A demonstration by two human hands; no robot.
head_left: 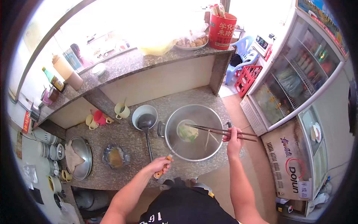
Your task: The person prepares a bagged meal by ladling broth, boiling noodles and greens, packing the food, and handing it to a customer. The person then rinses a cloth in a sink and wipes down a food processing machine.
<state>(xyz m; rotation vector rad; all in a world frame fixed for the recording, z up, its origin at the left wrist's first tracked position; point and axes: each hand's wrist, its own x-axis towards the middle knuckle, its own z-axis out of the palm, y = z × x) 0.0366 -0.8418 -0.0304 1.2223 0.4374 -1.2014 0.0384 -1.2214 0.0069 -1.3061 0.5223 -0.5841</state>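
Note:
My left hand is closed around the wooden handle of a strainer. The strainer's metal shaft reaches over the near-left rim of a large steel pot. Inside the pot, pale food with green leaves sits in what looks like the strainer's basket. Long brown chopsticks are gripped in my right hand above the pot's right rim, their tips touching the food. A pale strand hangs below the chopsticks. Left of the pot, a black ladle rests in a white bowl.
Mugs stand behind the bowl. At left are a plastic-lined bowl and a steel basin with a cloth. A raised ledge carries bottles, a plate of food and a red bucket. A glass-door fridge stands at right.

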